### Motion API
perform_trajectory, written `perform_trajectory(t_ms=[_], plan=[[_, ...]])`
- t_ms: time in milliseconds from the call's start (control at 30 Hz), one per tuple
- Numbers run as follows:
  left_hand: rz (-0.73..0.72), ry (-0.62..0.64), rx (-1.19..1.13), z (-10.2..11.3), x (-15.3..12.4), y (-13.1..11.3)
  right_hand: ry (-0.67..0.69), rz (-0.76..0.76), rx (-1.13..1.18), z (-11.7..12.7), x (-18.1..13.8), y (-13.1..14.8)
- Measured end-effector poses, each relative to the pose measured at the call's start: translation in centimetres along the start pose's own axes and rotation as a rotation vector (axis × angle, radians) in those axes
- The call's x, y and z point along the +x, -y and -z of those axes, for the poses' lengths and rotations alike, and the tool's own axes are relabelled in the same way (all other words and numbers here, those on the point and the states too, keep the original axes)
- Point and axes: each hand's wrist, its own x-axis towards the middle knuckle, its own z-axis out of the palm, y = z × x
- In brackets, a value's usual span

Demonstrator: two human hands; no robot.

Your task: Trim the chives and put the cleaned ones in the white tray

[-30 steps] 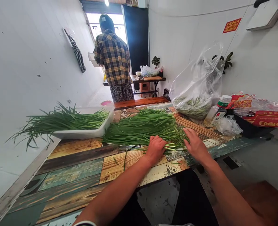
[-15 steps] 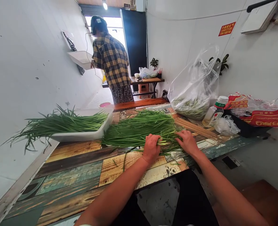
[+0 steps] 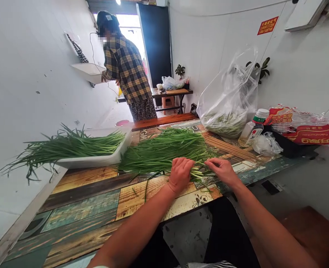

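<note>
My left hand (image 3: 181, 173) is closed around a small bunch of garlic chives, whose pale stem ends (image 3: 197, 172) stick out to the right of the fist. Beside them my right hand (image 3: 222, 172) is closed, with thumb and forefinger pinched at a thin chive stalk near those ends. A large loose pile of garlic chives (image 3: 164, 149) lies on the table just beyond my left hand. More chives (image 3: 83, 144) fill a white tray (image 3: 119, 155) on the left, their leaves hanging over its far left end.
Wooden skewers (image 3: 228, 147) lie right of the pile. Behind them are a clear plastic bag (image 3: 228, 111) with greens inside, a bottle (image 3: 252, 130), a crumpled bag (image 3: 267, 144) and red packaging (image 3: 312, 134). A person in a plaid shirt (image 3: 129, 69) stands beyond the table, holding a white tray (image 3: 90, 71).
My right hand has drawn its thumb and forefinger together at a stalk by the stem ends. My left fist has turned slightly, showing more pale ends. The view has shifted a little.
</note>
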Motion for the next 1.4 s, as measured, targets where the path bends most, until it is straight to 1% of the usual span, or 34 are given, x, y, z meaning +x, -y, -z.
perform_trajectory(t_ms=[67,133,233,300,367,433,500,567,667,733,800,867,933,967,1033,1100,1167,1200,1267,1333,1400], plan=[[-0.082,0.054,0.018,-0.1,0.0,-0.6,0.009,-0.047,0.085,-0.4,-0.3,0.5],[-0.121,0.046,0.023,-0.1,0.1,-1.1,0.021,-0.064,0.151,-0.7,-0.4,0.7],[-0.089,-0.013,0.025,0.2,0.2,-1.6,0.046,-0.071,0.17,-0.9,-0.5,0.9],[-0.055,-0.009,0.025,0.3,0.3,-1.6,0.078,-0.053,0.145,-0.9,-0.6,1.2],[-0.052,0.051,0.017,0.2,0.3,-1.4,0.113,-0.015,0.116,-0.9,-0.7,1.5],[-0.071,0.134,0.023,0.1,0.3,-1.2,0.115,0.019,0.086,-0.9,-0.6,1.3],[-0.073,0.193,0.057,0.1,0.3,-1.2,0.06,0.037,0.033,-0.8,-0.3,0.5],[-0.047,0.209,0.09,0.0,0.3,-1.2,-0.044,0.022,-0.076,-0.3,0.1,-0.9],[0.016,0.183,0.075,0.0,0.2,-1.1,-0.216,-0.07,-0.322,0.9,0.6,-3.1],[0.054,0.155,0.036,0.0,0.0,-0.9,-0.261,-0.094,-0.47,1.8,0.6,-3.6],[0.081,0.122,0.0,-0.1,-0.1,-0.6,-0.284,-0.053,-0.537,2.3,0.2,-3.0],[0.083,0.093,-0.017,-0.2,-0.1,-0.4,-0.281,0.005,-0.468,2.1,-0.4,-1.5],[0.054,0.071,-0.021,-0.2,-0.2,-0.3,-0.214,0.01,-0.275,1.0,-0.9,0.2],[0.033,0.06,-0.019,-0.2,-0.2,-0.3,-0.16,-0.025,-0.155,0.3,-1.0,1.0],[0.0,0.04,-0.013,-0.1,-0.2,-0.4,-0.089,-0.152,0.083,-1.3,-1.2,1.9],[-0.01,0.032,-0.011,0.0,-0.2,-0.4,-0.094,-0.259,0.286,-2.7,-1.2,2.0],[-0.007,0.033,-0.021,0.0,-0.3,-0.3,-0.127,-0.274,0.418,-3.6,-1.2,1.6],[-0.005,0.033,-0.03,0.0,-0.4,-0.3,-0.142,-0.254,0.443,-3.8,-1.2,1.3],[0.003,0.025,-0.053,-0.1,-0.5,-0.2,-0.159,-0.193,0.395,-3.8,-1.1,0.7],[0.026,0.009,-0.082,-0.2,-0.6,-0.1,-0.187,-0.106,0.246,-3.3,-1.0,0.2],[0.066,-0.001,-0.112,-0.4,-0.7,0.0,-0.249,-0.015,0.085,-2.5,-0.7,-0.1]])
